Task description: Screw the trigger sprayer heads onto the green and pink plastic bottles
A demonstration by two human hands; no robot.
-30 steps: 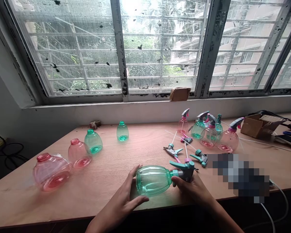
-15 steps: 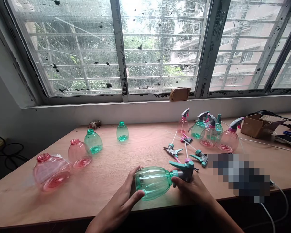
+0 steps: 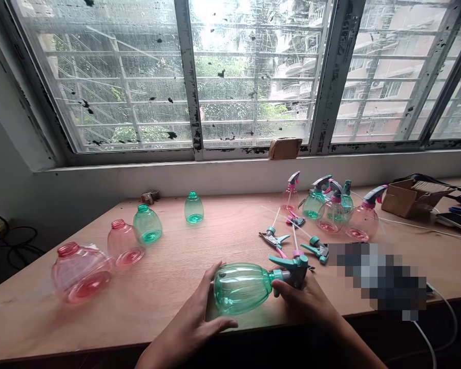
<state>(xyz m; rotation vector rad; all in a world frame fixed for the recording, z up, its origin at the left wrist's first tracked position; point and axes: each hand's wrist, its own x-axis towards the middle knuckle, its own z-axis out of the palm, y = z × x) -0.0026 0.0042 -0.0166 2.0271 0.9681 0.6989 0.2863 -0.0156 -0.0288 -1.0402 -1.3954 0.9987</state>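
Observation:
A green translucent spray bottle (image 3: 243, 288) lies sideways above the table's front edge, its base to the left. My right hand (image 3: 305, 294) grips its grey and teal trigger head (image 3: 294, 271), thumb at the collar. Around the base curves my left hand (image 3: 200, 302), loosely open. Its fingers are at the far side, and the thumb sticks out below, apart from the plastic. Just beyond the trigger head lie several loose spray heads with tubes, among them a teal one (image 3: 318, 249) and another teal one (image 3: 273, 238).
To the left stand headless bottles: a pink one (image 3: 82, 274), another pink one (image 3: 125, 243), a green one (image 3: 148, 224) and a second green one (image 3: 194, 208). Several bottles with heads, one pink (image 3: 362, 223), cluster at back right near a cardboard box (image 3: 415, 197).
My left thumb has come off the bottle and now extends below it. The bottle has turned slightly about its long axis. My right hand stays at the trigger head.

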